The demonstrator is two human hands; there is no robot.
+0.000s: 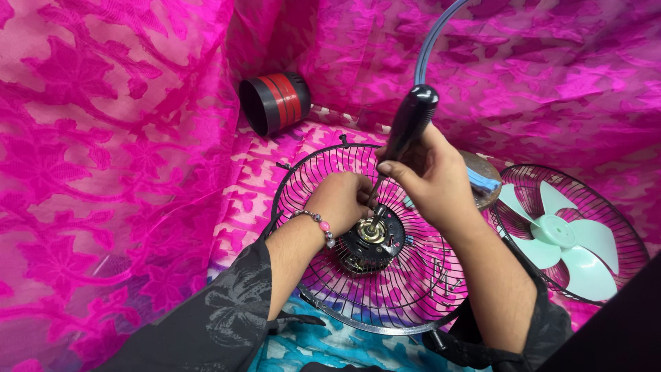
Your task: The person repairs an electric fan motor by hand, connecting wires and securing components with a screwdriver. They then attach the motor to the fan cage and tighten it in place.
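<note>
Nearest the camera, two forearms in dark patterned sleeves reach over a blue and pink printed cloth (pixel 330 344). The left hand (pixel 341 200), with a beaded bracelet at the wrist, is curled down onto the black round fan motor (pixel 368 241), its fingers closed against the housing beside the brass-coloured shaft. The right hand (pixel 430 180) is wrapped in a fist round the black-handled screwdriver (pixel 406 131), whose tip points down at the motor's top. The motor sits in the middle of the black wire fan guard (pixel 372 289), which lies flat on the cloth like a shallow bowl.

To the right, a pale green plastic fan blade (pixel 564 241) rests in a second black wire guard (pixel 620 227), well apart from the motor, so blade and front guard are off while the motor is in its guard with the screwdriver on it. Farther back, a black cylinder with red bands (pixel 275 102) lies on its side against the draped pink floral fabric (pixel 103 138).
</note>
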